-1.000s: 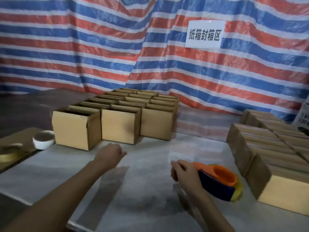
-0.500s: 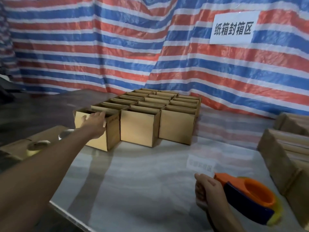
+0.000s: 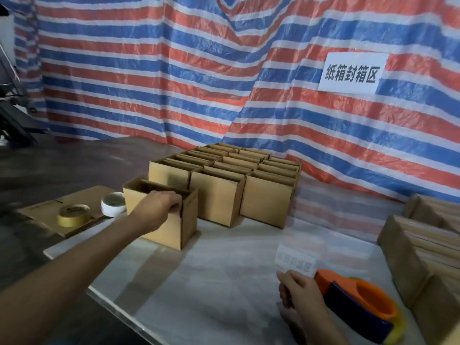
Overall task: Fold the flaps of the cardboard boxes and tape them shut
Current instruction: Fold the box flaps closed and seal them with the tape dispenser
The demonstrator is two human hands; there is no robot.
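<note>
Striped red-white-blue tarp [image 3: 174, 70] behind, pale tabletop [image 3: 211, 282] in front. Left hand [image 3: 159, 207] grips the near top rim of one open cardboard box [image 3: 169, 232], fingers curled over the edge; the box stands at the table's left, just in front of the block of open boxes [image 3: 219, 195]. Right hand [image 3: 298, 295] sits curled against the orange-blue tape dispenser [image 3: 361, 312] (grip unclear, can't tell). Two tape rolls [image 3: 73, 215] lie left of the box.
</note>
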